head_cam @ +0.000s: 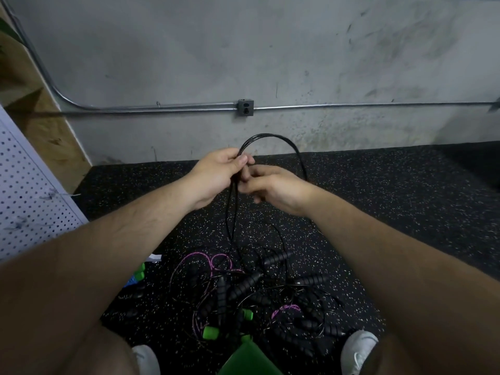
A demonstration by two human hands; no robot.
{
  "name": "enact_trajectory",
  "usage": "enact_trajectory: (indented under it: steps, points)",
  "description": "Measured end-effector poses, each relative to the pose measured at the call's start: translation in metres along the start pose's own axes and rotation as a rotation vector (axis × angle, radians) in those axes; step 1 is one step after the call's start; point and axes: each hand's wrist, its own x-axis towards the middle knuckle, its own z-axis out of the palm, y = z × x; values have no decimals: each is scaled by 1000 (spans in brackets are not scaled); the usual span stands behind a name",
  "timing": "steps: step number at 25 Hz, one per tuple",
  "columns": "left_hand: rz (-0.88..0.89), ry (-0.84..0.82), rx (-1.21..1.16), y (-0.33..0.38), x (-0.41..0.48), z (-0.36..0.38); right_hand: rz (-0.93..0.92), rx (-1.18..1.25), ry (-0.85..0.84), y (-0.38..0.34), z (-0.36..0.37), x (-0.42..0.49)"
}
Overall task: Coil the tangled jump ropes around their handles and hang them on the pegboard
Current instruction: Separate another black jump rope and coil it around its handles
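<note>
My left hand (216, 174) pinches a bundle of thin black jump rope (281, 140) that arcs up in a loop above both hands and hangs down as strands to the floor. My right hand (273, 189) sits just right of it, fingers curled around the same strands. Below, on the floor between my feet, lies a tangled pile of ropes (254, 293): black ribbed handles, pink cords and green-ended handles. The white pegboard (29, 196) leans at the left edge.
Black speckled rubber flooring (392, 201) runs to a grey concrete wall with a metal conduit and an outlet box (245, 107). A wooden panel stands behind the pegboard. A green object (249, 358) lies between my white shoes (357, 347).
</note>
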Motion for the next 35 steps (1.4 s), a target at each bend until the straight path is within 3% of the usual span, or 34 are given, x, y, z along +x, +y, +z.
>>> enact_trajectory:
  steps: [4, 6, 9, 11, 16, 18, 20, 22, 24, 26, 27, 31, 35]
  points:
    - [-4, -17, -252, 8, -2, -1, 50, -98, 61, 12, 17, 3]
    - [-3, 0, -326, 10, -2, -1, 97, -188, 146, 18, 24, 4]
    - [3, 17, -343, 8, 0, -6, 97, -353, 130, 14, 29, 4]
    - [-39, -19, -224, 3, 1, -15, 3, -324, 204, -2, 27, 4]
    - [-133, -367, 115, -29, -11, -18, -125, -87, 440, -42, 0, 10]
    - [-91, -291, 147, -32, -6, -9, -164, 36, 487, -46, -8, 12]
    - [-18, -131, 26, -22, 3, 1, -139, 123, 515, -43, -14, 11]
    - [19, -24, -191, -3, 11, 8, 36, -25, 455, -29, -12, 5]
    - [27, -4, -353, 13, 14, 13, 198, -337, 189, -9, 1, -1]
    - [26, -44, -431, 24, 14, 14, 201, -463, 8, 4, 17, -3]
    - [25, -61, -438, 28, 13, 13, 151, -464, 34, 6, 23, -2]
    - [-18, -63, -198, 20, 10, 1, -56, -470, 270, -12, 18, 1]
    - [-97, -332, 84, -8, -6, -10, -157, -310, 434, -42, -3, 5]
